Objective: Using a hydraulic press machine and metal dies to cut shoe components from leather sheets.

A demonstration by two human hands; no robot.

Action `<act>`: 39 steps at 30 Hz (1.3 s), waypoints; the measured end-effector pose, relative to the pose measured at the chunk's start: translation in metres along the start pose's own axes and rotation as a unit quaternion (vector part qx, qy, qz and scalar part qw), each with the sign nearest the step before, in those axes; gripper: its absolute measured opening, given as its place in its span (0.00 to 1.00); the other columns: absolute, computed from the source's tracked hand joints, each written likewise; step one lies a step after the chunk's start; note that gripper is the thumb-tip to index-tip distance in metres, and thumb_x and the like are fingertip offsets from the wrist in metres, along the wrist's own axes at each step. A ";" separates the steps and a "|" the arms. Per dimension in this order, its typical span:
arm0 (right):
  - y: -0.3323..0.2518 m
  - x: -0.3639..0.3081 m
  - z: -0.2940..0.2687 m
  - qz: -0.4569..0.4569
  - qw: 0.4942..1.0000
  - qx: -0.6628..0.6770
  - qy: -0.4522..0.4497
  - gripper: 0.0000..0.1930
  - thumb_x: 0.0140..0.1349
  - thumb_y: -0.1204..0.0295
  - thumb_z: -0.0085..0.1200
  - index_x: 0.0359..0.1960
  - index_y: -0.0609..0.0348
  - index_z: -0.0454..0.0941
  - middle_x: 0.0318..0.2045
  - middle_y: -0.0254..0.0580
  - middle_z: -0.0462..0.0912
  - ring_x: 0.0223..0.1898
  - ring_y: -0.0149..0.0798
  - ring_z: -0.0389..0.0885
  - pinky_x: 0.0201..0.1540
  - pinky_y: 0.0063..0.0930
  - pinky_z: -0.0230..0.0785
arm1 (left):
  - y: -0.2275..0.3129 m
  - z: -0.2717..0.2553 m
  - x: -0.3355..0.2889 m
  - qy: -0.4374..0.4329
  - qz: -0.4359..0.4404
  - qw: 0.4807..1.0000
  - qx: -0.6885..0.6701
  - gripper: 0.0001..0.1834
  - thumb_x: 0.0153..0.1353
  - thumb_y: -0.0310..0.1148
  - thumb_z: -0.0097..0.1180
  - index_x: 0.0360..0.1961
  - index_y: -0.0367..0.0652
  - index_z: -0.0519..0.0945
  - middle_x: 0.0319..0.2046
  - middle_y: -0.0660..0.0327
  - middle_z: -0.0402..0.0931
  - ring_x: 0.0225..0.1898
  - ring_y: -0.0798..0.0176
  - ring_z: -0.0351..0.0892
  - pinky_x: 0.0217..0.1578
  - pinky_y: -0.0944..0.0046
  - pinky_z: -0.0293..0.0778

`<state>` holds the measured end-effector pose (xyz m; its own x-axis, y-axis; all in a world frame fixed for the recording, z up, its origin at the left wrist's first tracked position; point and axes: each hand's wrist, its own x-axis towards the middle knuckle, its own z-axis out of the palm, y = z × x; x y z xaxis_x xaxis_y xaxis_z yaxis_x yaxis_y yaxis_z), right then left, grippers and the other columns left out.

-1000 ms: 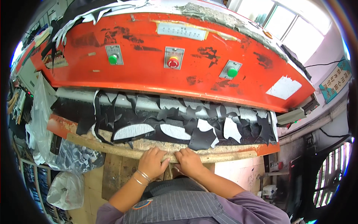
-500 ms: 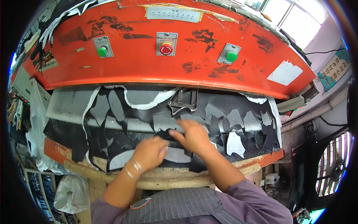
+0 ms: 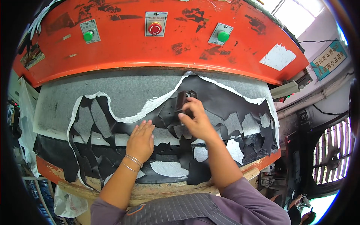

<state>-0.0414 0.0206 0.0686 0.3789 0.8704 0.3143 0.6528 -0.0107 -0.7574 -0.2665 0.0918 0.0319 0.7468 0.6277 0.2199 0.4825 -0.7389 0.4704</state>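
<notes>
The setting was a workshop, indicated by a red machine [image 3: 123, 48], its push buttons [image 3: 223, 36] and cut black sheet [image 3: 212, 92].

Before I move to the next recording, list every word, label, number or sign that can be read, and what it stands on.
Teal-edged sign on the right wall: large characters, legible, but not copied out here.
Left metal plate on the red machine front: small characters, not quoted.
Middle metal plate: small characters, not quoted.
Right metal plate: any text is too small to read.
</notes>
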 end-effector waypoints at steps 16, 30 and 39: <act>0.047 -0.024 -0.120 0.095 0.885 0.455 0.005 0.32 0.53 0.60 0.52 0.58 0.65 0.66 0.36 0.42 0.78 0.37 0.35 0.78 0.40 0.27 0.72 | 0.031 -0.015 0.058 0.015 -0.066 0.996 -0.052 0.21 0.54 0.40 0.59 0.43 0.34 0.77 0.42 0.46 0.78 0.46 0.45 0.76 0.48 0.52 0.70; 0.073 0.027 -0.060 -0.095 0.939 -0.322 -0.078 0.23 0.52 0.50 0.51 0.48 0.44 0.81 0.54 0.51 0.71 0.57 0.47 0.65 0.60 0.42 0.55 | 0.042 0.042 0.081 0.026 -0.219 0.973 -0.067 0.27 0.55 0.43 0.63 0.49 0.35 0.70 0.39 0.47 0.79 0.41 0.47 0.80 0.40 0.53 0.74; 0.090 0.018 -0.075 -0.105 0.942 -0.292 -0.126 0.25 0.57 0.47 0.49 0.51 0.45 0.79 0.56 0.48 0.70 0.58 0.46 0.65 0.61 0.40 0.53 | 0.037 -0.024 0.004 0.203 -0.226 0.819 -0.487 0.19 0.64 0.33 0.53 0.55 0.40 0.70 0.39 0.67 0.77 0.31 0.76 0.73 0.25 0.74 0.69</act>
<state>0.0733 -0.0015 0.0484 0.0815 0.9719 0.2208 0.9737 -0.0303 -0.2260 -0.2566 0.0733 0.0711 0.2832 0.9590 0.0093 -0.0744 0.0123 0.9971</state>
